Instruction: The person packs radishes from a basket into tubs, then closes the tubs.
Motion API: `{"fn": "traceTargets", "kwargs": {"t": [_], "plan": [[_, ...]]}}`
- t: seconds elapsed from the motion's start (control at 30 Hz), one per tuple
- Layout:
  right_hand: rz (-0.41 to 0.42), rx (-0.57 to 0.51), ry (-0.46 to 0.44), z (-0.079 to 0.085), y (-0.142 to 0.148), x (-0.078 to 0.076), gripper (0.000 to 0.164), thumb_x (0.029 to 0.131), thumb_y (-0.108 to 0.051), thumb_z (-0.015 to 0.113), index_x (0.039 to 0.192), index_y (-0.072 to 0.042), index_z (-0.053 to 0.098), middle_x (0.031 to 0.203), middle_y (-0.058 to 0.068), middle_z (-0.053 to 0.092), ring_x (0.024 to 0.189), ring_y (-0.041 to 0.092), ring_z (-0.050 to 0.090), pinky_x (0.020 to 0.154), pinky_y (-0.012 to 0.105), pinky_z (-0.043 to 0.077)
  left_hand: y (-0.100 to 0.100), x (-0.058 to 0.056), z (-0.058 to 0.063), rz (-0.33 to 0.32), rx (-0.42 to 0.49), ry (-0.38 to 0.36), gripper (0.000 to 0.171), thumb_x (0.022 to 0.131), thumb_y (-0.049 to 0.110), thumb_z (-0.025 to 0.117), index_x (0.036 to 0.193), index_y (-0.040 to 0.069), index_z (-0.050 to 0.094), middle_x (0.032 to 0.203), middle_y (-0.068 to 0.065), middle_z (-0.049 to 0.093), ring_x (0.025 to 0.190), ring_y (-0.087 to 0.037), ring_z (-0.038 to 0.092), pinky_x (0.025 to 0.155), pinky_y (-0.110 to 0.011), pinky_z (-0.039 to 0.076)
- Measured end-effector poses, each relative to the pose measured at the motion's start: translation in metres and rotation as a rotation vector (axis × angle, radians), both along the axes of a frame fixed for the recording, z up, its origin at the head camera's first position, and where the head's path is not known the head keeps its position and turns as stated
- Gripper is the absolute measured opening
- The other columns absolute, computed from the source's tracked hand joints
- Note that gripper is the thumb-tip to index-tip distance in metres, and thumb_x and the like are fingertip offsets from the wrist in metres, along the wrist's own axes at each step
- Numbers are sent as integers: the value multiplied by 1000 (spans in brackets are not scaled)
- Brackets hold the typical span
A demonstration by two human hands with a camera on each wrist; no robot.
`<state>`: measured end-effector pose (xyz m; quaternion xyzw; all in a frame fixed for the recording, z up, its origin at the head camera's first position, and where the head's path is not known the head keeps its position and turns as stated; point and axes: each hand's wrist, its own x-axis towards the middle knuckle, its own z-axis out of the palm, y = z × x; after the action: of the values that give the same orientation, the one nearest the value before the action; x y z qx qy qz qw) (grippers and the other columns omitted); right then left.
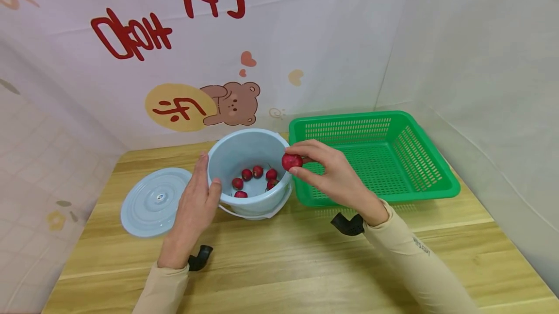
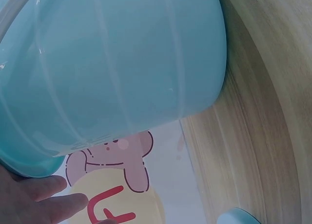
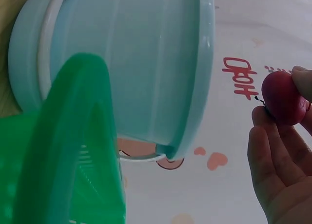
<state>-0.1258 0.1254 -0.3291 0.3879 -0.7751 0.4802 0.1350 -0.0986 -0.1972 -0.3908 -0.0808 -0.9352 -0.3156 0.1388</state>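
Note:
A red radish [image 1: 291, 161] is pinched between the thumb and fingertips of my right hand [image 1: 334, 173], held up beside the right rim of a light blue bucket [image 1: 244, 149]. A thin dark root tip shows on this radish [image 3: 282, 98] in the right wrist view. Several more radishes [image 1: 246, 174] lie on the bucket's bottom. My left hand [image 1: 195, 205] is at the bucket's left rim, fingers straight along the outside and thumb overlapping the edge. In the left wrist view, the fingers [image 2: 51, 204] stretch past the rim.
Right of the bucket stands a green slotted basket [image 1: 419, 195], its left edge close to the bucket. A round light blue lid [image 1: 148, 207] lies on the wooden table [image 1: 271, 265] at the left. The bucket's white handle [image 1: 279, 209] hangs down in front. A printed cloth [image 1: 340, 37] backs the table.

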Motion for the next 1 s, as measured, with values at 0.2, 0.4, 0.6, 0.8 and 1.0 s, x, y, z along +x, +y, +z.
{"fn": "traceTargets", "kwargs": {"t": [0.2, 0.4, 0.6, 0.8, 1.0], "plan": [[11, -1, 0, -5, -17, -7, 39, 91, -6, 79, 129, -7, 71, 126, 3, 68, 103, 13, 67, 87, 41, 59, 1, 0, 0, 8, 2, -7, 67, 107, 27, 40, 164, 1, 18, 170, -18, 21, 152, -41, 28, 117, -64, 30], [32, 6, 3, -9, -32, -13, 37, 93, -10, 77, 129, -5, 71, 127, 4, 67, 106, 14, 67, 89, 40, 59, 1, -1, 0, 9, 5, -13, 67, 107, 27, 40, 165, 2, 18, 170, -17, 20, 153, -40, 28, 117, -64, 30], [41, 32, 33, -10, -45, -18, 37, 93, -12, 77, 129, -6, 71, 128, 4, 67, 105, 12, 66, 90, 28, 57, 1, -1, 0, 10, 4, -16, 67, 107, 27, 40, 164, 2, 18, 171, -16, 20, 153, -40, 29, 117, -64, 31], [47, 105, 53, -10, -54, -22, 37, 94, -13, 76, 130, -7, 70, 127, 4, 66, 108, 12, 63, 88, 26, 55, 1, -1, 0, 7, 5, -28, 67, 107, 29, 39, 165, 4, 16, 171, -15, 20, 153, -40, 29, 117, -64, 31], [-19, 241, 87, -10, -60, -26, 37, 96, -17, 76, 131, -8, 70, 125, 3, 68, 110, 13, 63, 88, 26, 55, 0, 0, 0, 6, 4, -35, 68, 108, 31, 39, 166, 4, 15, 171, -15, 19, 152, -41, 29, 116, -65, 31]]}}
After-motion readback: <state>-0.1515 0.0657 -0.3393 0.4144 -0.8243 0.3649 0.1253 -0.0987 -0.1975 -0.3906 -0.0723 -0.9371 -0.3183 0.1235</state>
